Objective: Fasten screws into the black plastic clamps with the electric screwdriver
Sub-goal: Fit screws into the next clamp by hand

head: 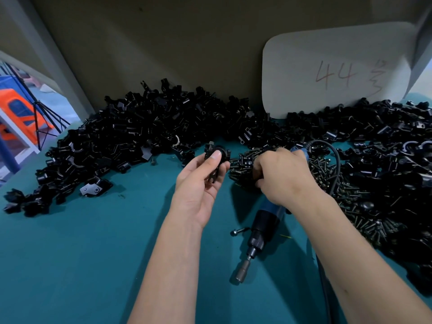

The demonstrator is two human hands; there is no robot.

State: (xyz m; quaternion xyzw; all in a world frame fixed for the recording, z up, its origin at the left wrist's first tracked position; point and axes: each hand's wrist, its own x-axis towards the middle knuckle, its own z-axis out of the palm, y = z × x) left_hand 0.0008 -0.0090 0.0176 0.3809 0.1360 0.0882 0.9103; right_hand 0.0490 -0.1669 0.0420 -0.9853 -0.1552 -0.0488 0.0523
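At frame centre, the left hand [201, 176] pinches a black plastic clamp [216, 157] between thumb and fingers. Just right, the right hand [282, 176] grips the electric screwdriver [261, 228], fingertips in the screw pile [327, 174]. The tool's long axis runs toward the bottom of the frame, bit pointing away from the clamp. The white card [336, 73] at upper right reads "44".

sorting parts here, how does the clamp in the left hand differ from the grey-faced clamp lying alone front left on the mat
The held clamp is lifted upright in the left hand; the lone clamp lies flat on the mat. The held one looks all black; the lone one shows a grey face. Both are small plastic clamps.
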